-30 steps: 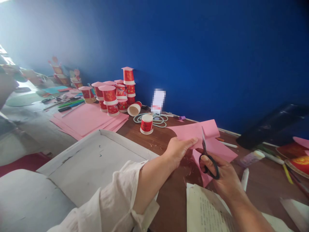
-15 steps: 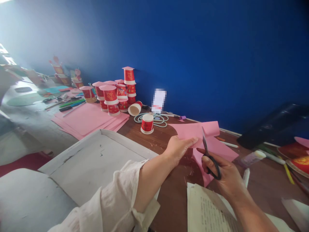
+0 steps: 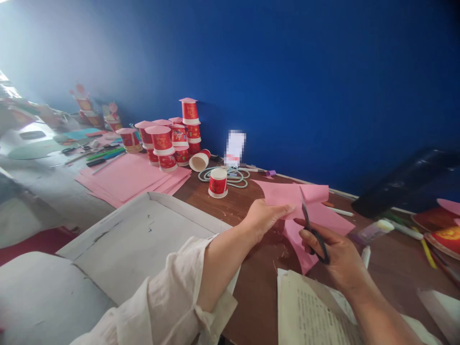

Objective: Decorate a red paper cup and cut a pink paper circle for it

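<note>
My left hand (image 3: 264,218) pinches the near edge of a pink paper sheet (image 3: 287,192) and holds it up over the brown table (image 3: 233,208). My right hand (image 3: 332,256) grips black-handled scissors (image 3: 312,229), fingers through the loops. The blades point up into the pink paper just right of my left fingertips. A lower flap of the same pink paper hangs down between my hands toward the table.
A red paper cup (image 3: 218,183) stands upside down by a coiled pale cable (image 3: 233,176). Stacked red cups (image 3: 168,141) and a pile of pink sheets (image 3: 132,178) lie left. A white cardboard tray (image 3: 140,239), printed paper (image 3: 309,311), pens (image 3: 364,256), a glue stick (image 3: 373,231) surround my hands.
The pink sheet has turned and sagged slightly as the scissors work through it. Both hands stay in nearly the same place.
</note>
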`<state>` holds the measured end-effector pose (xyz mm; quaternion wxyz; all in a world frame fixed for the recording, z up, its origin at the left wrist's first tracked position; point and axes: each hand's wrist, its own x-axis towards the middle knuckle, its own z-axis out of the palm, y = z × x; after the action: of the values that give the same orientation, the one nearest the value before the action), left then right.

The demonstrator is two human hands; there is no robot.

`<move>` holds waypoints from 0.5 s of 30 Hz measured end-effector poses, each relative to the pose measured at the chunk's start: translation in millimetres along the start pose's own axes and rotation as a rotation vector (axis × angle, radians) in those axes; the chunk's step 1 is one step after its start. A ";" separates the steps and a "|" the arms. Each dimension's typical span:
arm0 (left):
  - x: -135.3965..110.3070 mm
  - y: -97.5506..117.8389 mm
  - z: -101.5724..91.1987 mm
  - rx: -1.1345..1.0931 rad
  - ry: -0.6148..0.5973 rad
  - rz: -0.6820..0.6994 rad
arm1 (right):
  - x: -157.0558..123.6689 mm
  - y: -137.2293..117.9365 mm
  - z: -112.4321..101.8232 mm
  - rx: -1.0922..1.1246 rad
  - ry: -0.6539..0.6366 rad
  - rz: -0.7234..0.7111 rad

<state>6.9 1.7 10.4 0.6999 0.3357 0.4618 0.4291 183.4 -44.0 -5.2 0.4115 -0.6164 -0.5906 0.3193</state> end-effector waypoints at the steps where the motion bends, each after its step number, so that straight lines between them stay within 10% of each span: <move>1: -0.8 0.9 0.0 0.011 -0.016 -0.002 | -1.5 -0.9 1.3 0.007 0.015 -0.005; 15: -6.3 8.5 1.1 0.039 -0.032 0.051 | -10.2 -8.6 7.3 0.074 0.127 -0.014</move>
<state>4.1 -0.8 20.4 0.6892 0.3679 0.4501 0.4325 172.0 -53.5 -1.9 0.4729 -0.6155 -0.5554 0.2984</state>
